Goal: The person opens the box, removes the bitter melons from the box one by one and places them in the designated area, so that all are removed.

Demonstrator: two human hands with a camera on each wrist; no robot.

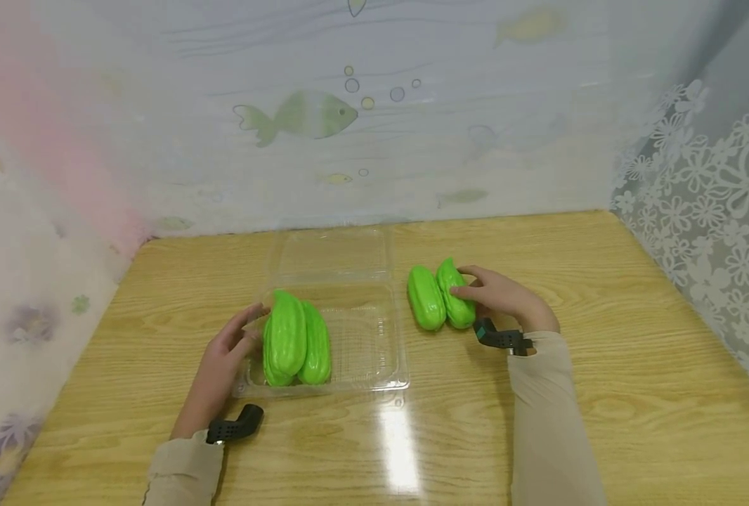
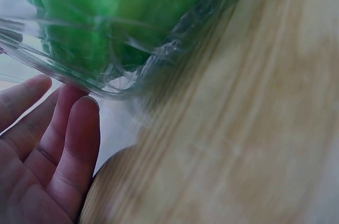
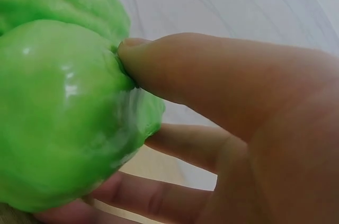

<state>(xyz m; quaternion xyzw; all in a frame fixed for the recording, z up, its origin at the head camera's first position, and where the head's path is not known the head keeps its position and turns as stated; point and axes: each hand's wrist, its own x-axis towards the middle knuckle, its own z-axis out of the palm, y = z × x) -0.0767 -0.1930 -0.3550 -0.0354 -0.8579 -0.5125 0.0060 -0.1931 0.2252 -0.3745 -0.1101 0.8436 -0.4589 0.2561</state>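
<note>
A clear plastic clamshell container (image 1: pixel 355 344) lies with its lid (image 1: pixel 333 253) folded back. Inside its left part, glossy green bitter melons (image 1: pixel 288 337) lie side by side, one resting partly on the others. My left hand (image 1: pixel 228 351) pinches the container's left wall between thumb and fingers, seen close up in the left wrist view. To the right of the container, two more bitter melons lie side by side on the table. The right-hand bitter melon (image 1: pixel 455 295) is gripped by my right hand (image 1: pixel 497 292), thumb on top and fingers around its far side. The other bitter melon (image 1: pixel 426 299) touches it.
The wood-grain table (image 1: pixel 463 436) runs back to a curtain (image 1: pixel 412 154) printed with fish. A floral lace curtain (image 1: pixel 716 161) hangs along the right side. Black wrist devices (image 1: pixel 238 424) sit on both forearms.
</note>
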